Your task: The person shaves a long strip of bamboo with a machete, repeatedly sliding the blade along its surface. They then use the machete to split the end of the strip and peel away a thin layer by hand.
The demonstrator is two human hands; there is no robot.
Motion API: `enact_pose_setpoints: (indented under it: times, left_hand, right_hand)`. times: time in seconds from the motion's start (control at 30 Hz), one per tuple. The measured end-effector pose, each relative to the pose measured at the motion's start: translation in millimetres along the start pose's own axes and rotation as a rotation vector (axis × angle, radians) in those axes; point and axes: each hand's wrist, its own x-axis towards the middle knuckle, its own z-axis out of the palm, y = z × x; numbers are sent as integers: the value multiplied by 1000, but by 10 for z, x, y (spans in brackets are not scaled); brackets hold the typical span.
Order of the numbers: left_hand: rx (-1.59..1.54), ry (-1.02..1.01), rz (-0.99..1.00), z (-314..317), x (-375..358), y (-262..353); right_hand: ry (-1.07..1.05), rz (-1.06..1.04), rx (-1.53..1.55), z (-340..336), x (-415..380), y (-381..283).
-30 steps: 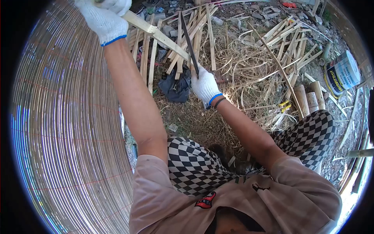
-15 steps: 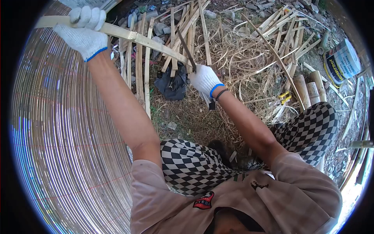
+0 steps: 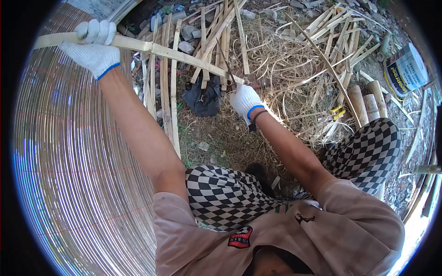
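My left hand point(image 3: 94, 48), in a white knit glove with a blue cuff, is wrapped around a long pale bamboo strip point(image 3: 184, 57). The strip slants down to the right, and a raised node shows partway along it. In a matching glove, my right hand point(image 3: 245, 100) is closed on a knife with a long, narrow dark blade point(image 3: 225, 60); its handle is mostly hidden in the fist. The blade crosses the strip close to the strip's right end. Below that end lies a black plastic bag point(image 3: 202, 102).
A slatted bamboo screen point(image 3: 87, 161) rises on my left. Split bamboo strips point(image 3: 166, 87) and curled shavings point(image 3: 281, 64) cover the ground ahead. To the right are cut bamboo pieces point(image 3: 369, 106), a yellow tool point(image 3: 338, 112) and a paint bucket point(image 3: 406, 71).
The bamboo strip and my left hand have shifted slightly left. My right hand has moved a little right and down, and the blade now crosses nearer the strip's end.
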Motion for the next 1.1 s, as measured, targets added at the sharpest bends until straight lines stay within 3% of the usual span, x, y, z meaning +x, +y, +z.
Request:
enact_pose_setpoints:
  times: [0.07,0.1,0.2,0.27,0.3,0.33,0.37,0.43,0.53,0.67,0.7,0.8,0.9,0.93,0.97,1.03,1.07,1.1]
  left_hand:
    - [124,106,10,52,38,9]
    - [181,164,14,97,60,2]
    - [410,432,64,362,108,-67]
    - [374,360,17,400,84,-75]
    - [324,327,-5,302,79,-60]
    - [276,289,-24,222,114,-51]
    - [161,179,-51,159,146,-56]
    - [-67,-22,-110,142,124,-78]
    - [36,91,-85,335,72,-160]
    - [-67,234,-50,415,69,-14]
    - [-247,144,-8,171,35,136]
    - [-146,137,156,459,-86,483]
    - [-118,-57,110,281,-265,989]
    - [-73,-85,114,245,-329,1096]
    - [24,-56,143,202,-386,1161]
    - [605,445,416,231,-258,1113]
    - [864,756,435,247,-191,1088]
    - [982,792,435,445,-164,932]
  right_hand:
    - [13,109,208,-778,-249,-491]
    - [191,28,239,-868,-349,-615]
    - [357,-166,337,-852,-360,-643]
    - [95,124,183,-540,-362,-276]
    - [55,240,231,-73,-304,190]
    - [-129,346,292,197,-213,611]
    - [-73,254,111,111,-271,627]
    - [-98,250,116,33,-206,631]
    - [-152,321,274,9,-304,601]
    - [-258,525,997,-5,-765,500]
    - [-283,540,1089,-36,-874,473]
    - [-256,544,1245,-124,-1016,420]
    - [-252,595,1364,-239,-1049,426]
    - [-265,579,1194,-260,-1019,432]
    - [-277,563,1026,-277,-979,438]
    - [-265,562,620,-419,-896,294]
    - [-191,465,535,-469,-869,206]
    - [-119,368,450,-491,-862,131]
